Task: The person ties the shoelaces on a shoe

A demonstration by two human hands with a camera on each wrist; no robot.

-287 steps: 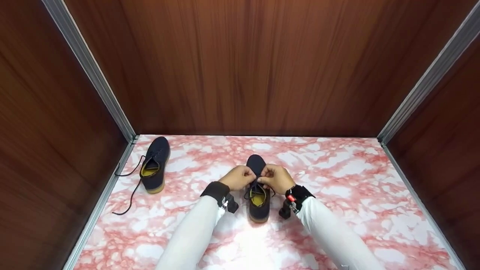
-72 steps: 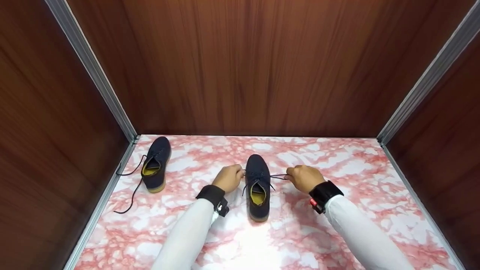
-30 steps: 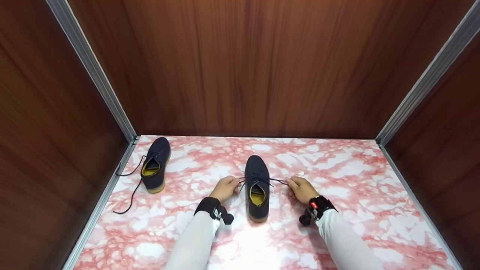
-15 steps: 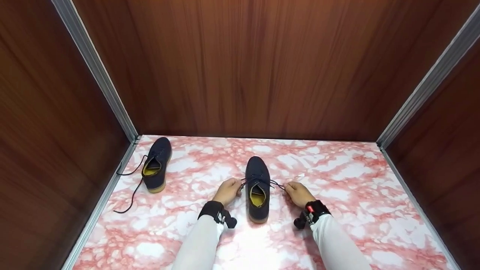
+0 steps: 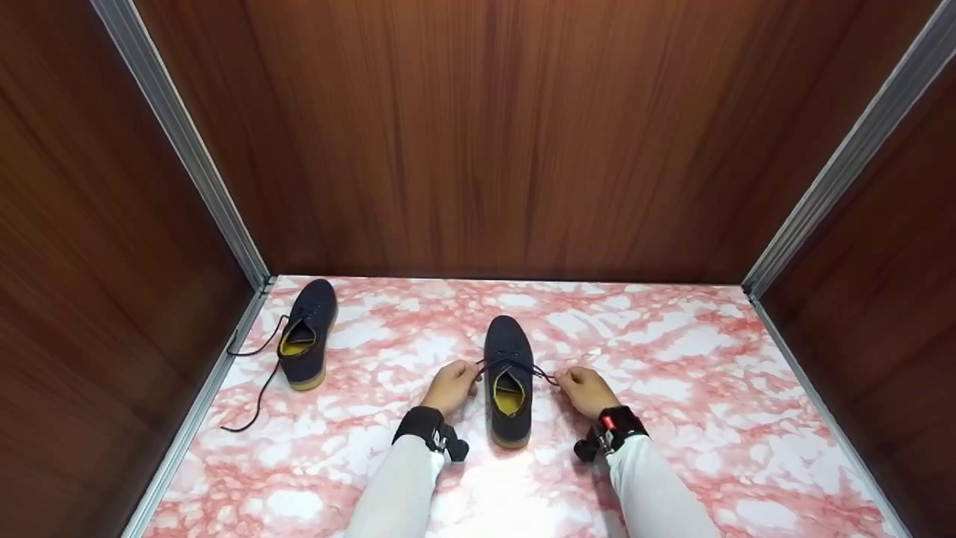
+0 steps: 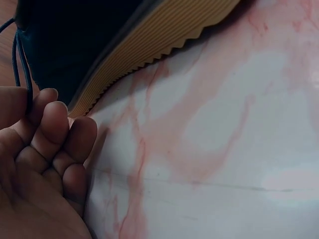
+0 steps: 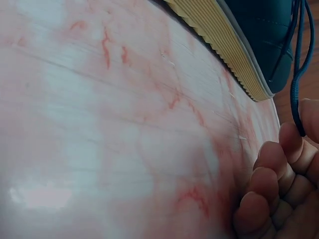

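A pair of bare hands works at a navy shoe (image 5: 509,377) standing sole-down just below the centre of the frame, toe pointing away, on a pink-and-white marbled table (image 5: 747,388). The left hand (image 5: 449,387), just beside the shoe on the picture's left, pinches the dark shoelace (image 5: 544,375) between thumb and finger; the right hand (image 5: 587,391) pinches it on the picture's right, where two strands run to the fingertips. Both wrist views show the other fingers loosely bent. The strands look like the two loops of a bow, though the knot is too small to make out.

The step in hand appears to be drawing the bow snug. The next move would seem to call for an even outward pull, keeping the loops level so that neither slips through.

No box or tray is in view; the hollow things are the shoes. The middle shoe's opening shows a yellow lining. At the left of the frame, well apart, a matching second shoe (image 5: 317,329) has the same lining, its untied lace (image 5: 260,403) trailing onto the table.
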